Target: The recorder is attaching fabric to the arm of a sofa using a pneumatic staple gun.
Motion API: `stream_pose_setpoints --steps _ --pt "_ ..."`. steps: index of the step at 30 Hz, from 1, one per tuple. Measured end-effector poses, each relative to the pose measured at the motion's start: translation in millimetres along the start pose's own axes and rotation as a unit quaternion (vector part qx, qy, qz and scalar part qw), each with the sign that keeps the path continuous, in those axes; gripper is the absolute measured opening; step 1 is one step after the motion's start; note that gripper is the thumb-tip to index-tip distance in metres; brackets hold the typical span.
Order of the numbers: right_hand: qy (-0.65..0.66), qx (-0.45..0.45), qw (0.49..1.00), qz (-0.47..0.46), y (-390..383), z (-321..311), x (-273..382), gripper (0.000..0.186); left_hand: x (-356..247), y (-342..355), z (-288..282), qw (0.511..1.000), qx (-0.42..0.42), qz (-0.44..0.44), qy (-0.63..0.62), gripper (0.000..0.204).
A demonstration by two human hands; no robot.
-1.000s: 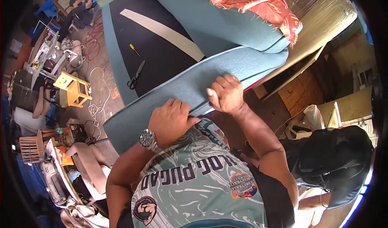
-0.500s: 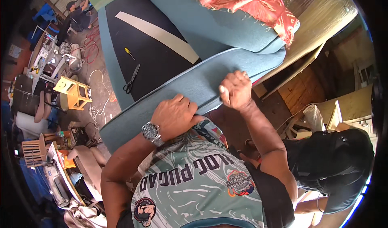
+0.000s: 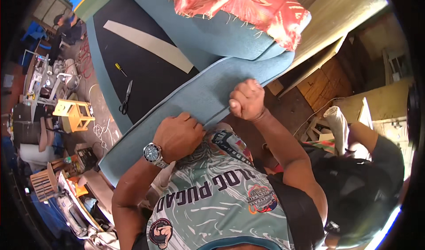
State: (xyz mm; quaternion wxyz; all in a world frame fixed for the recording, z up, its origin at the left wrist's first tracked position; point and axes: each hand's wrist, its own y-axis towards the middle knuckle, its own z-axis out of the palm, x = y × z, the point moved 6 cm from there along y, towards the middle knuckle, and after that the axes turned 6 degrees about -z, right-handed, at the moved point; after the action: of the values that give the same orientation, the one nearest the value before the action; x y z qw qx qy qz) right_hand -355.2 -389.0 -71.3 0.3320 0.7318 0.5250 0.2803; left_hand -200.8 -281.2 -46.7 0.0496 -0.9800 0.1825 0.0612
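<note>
A long blue upholstered piece [image 3: 212,84] of furniture lies slantwise in front of me, its fabric drawn over a padded edge. My left hand [image 3: 179,137], with a metal watch at the wrist, is closed on the near edge of this fabric, fingers curled. Farther right along the same edge, my right hand [image 3: 246,100] makes a fist over the fabric, thumb to the left; what lies inside the fingers is hidden. Beyond the edge, scissors [image 3: 126,100] with dark handles, a yellow-handled screwdriver [image 3: 119,68] and a pale strip [image 3: 148,46] rest on a black panel [image 3: 148,79].
Shiny red cloth [image 3: 234,8] with frayed edges covers the far blue cushion. A small wooden stool [image 3: 74,115] and cords stand on the floor at left. A co-worker in dark clothes [image 3: 363,183] is close on my right; another person [image 3: 68,28] sits far left.
The furniture and tools appear farther left as the view shifts. Both hands stay closed at the fabric's edge. The co-worker on my right has changed posture, an arm now raised beside a pale roll.
</note>
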Motion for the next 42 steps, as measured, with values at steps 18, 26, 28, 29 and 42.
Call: stream_pose_setpoints --steps 18,26,28,29,42 --pt "0.133 0.028 0.991 -0.014 -9 4 -46 0.027 -17 63 13 0.997 -0.053 -0.037 -0.041 0.011" --pt "0.213 0.025 0.959 0.184 1 7 -45 0.047 39 -92 3 0.938 -0.191 -0.192 -0.215 0.026" --pt "0.047 0.099 0.973 0.204 24 10 -26 0.037 56 -158 0 0.923 -0.217 -0.246 -0.201 0.028" --pt "-0.029 0.097 0.978 0.184 39 11 -8 0.032 61 -189 1 0.917 -0.216 -0.28 -0.185 0.027" --pt "0.222 0.258 0.939 0.041 111 161 373 0.064 175 -392 80 0.722 -0.326 -0.367 -0.487 0.052"
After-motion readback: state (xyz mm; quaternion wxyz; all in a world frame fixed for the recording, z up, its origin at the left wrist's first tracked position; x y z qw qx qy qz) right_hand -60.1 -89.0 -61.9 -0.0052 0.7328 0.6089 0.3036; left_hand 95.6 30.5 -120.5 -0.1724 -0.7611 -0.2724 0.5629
